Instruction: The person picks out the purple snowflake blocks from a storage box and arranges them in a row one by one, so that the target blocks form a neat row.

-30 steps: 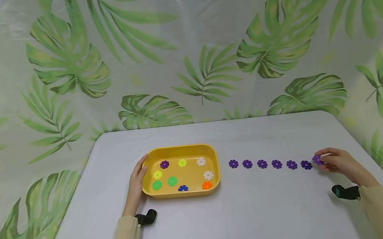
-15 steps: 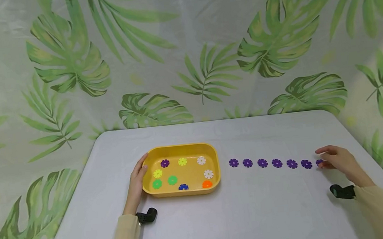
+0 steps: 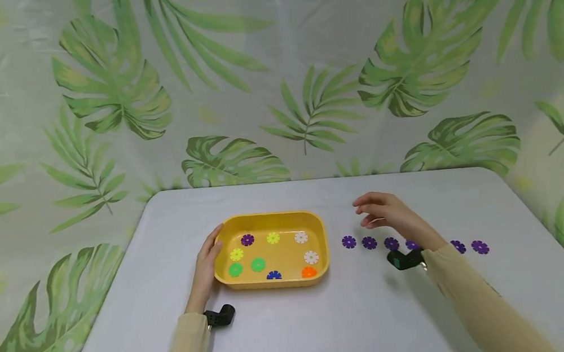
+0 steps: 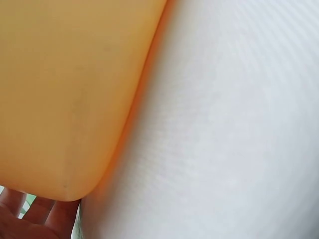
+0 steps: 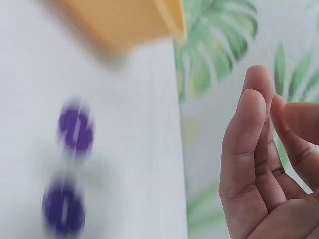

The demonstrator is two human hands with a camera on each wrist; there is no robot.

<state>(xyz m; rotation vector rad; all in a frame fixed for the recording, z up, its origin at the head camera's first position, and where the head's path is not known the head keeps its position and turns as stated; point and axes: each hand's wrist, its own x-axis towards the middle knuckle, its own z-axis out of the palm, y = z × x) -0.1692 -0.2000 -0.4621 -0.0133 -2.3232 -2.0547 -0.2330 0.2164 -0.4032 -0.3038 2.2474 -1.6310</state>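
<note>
My left hand (image 3: 207, 271) holds the yellow tray (image 3: 290, 260) at its left end, the thumb by the rim. In the left wrist view, fingertips (image 4: 55, 219) show beyond the tray's wall. Inside the tray lie notched flower-shaped plastic discs: a purple one (image 3: 247, 240), yellow, green and white ones, a blue one (image 3: 273, 275) and an orange one (image 3: 309, 272). My right hand (image 3: 393, 214) is in the air right of the tray, loosely bent and empty. Below it runs a row of purple discs (image 3: 369, 242), partly hidden by the forearm; its right end disc (image 3: 480, 247) lies flat.
A white-covered table (image 3: 378, 325) bears everything. Behind it hangs a leaf-patterned cloth (image 3: 299, 38). Each wrist wears a small black camera, such as the right one (image 3: 404, 259).
My right hand has let go of the last purple disc at the row's right end and swung left toward the tray. The left hand stays on the tray. The head view has shifted slightly.
</note>
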